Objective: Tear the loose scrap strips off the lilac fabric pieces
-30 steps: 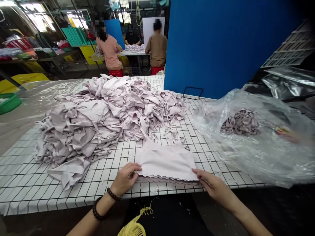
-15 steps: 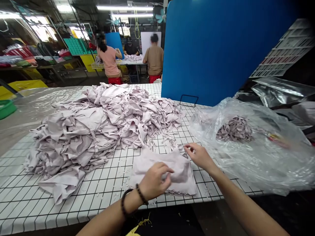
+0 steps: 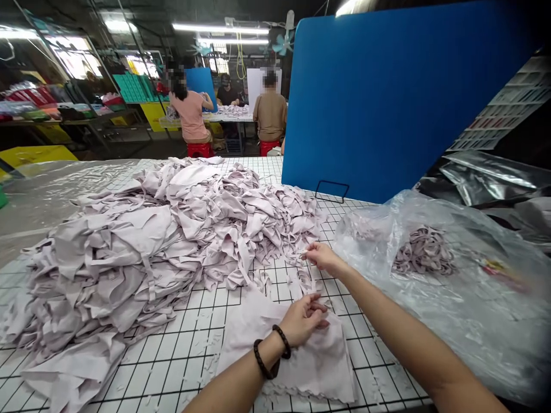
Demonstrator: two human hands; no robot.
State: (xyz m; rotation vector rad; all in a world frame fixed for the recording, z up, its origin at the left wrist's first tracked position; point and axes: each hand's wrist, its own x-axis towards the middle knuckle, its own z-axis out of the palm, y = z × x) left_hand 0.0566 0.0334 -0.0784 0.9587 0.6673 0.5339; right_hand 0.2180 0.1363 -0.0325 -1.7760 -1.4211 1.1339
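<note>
A small flat stack of pale lilac fabric pieces [image 3: 297,358] lies on the gridded table near me. My left hand [image 3: 305,317], with dark bead bracelets on the wrist, rests on that stack with its fingers curled and pinched. My right hand [image 3: 321,256] reaches further out, fingers pinched on a thin fabric strip at the edge of the big heap of lilac fabric cuttings [image 3: 163,241]. Loose scraps [image 3: 301,278] lie between the two hands.
A clear plastic bag [image 3: 451,287] holding a bundle of lilac strips [image 3: 424,252] lies at the right. A blue board [image 3: 387,97] stands behind it. Plastic sheeting [image 3: 51,189] covers the far left. Three people sit at a distant table [image 3: 228,115].
Both hands left the near edges of the flat stack. The left moved onto the stack's top, the right reached forward to the heap's edge. The view tilted up and closer.
</note>
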